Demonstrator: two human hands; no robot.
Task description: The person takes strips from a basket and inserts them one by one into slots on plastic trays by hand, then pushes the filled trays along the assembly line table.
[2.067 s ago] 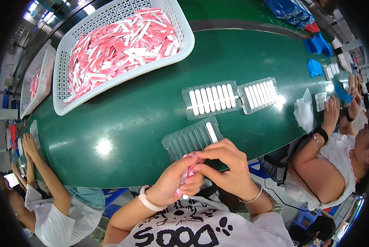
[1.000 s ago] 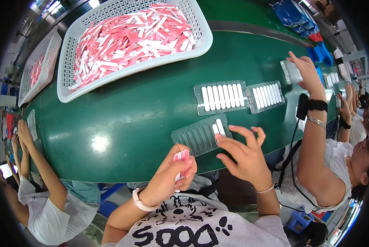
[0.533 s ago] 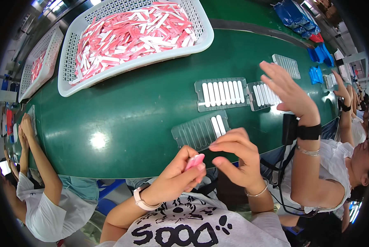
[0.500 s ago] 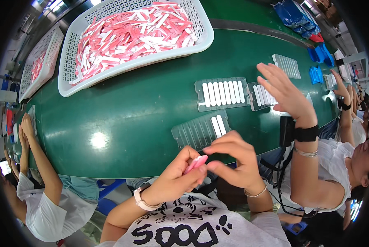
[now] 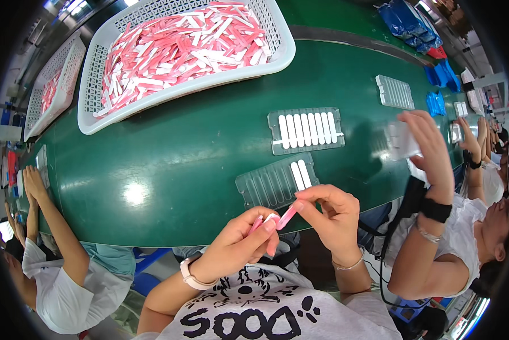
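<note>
Pink and white, the small stick (image 5: pixel 286 217) sat between your two hands just in front of your chest, off the near edge of the green belt (image 5: pixel 169 158). Your right hand (image 5: pixel 331 218) pinched its upper end between thumb and forefinger, and your left hand (image 5: pixel 240 243) was curled around a few more sticks (how many I could not tell), with its fingertips touching the lower end of the same stick.

Just beyond your hands lay the clear tray (image 5: pixel 276 181), with two white sticks already seated in its right-hand slots and the other slots bare. A second tray (image 5: pixel 305 130), nearly full, lay further out, and the big white basket (image 5: pixel 277 59) of loose sticks stood well beyond that. A neighbour's hand (image 5: pixel 430 150) held something pale at your right.

To do this step well, I judge you needed a light fingertip grip near one end, the stick turned parallel to the slots, and the next free slot beside the two filled ones picked out first.
</note>
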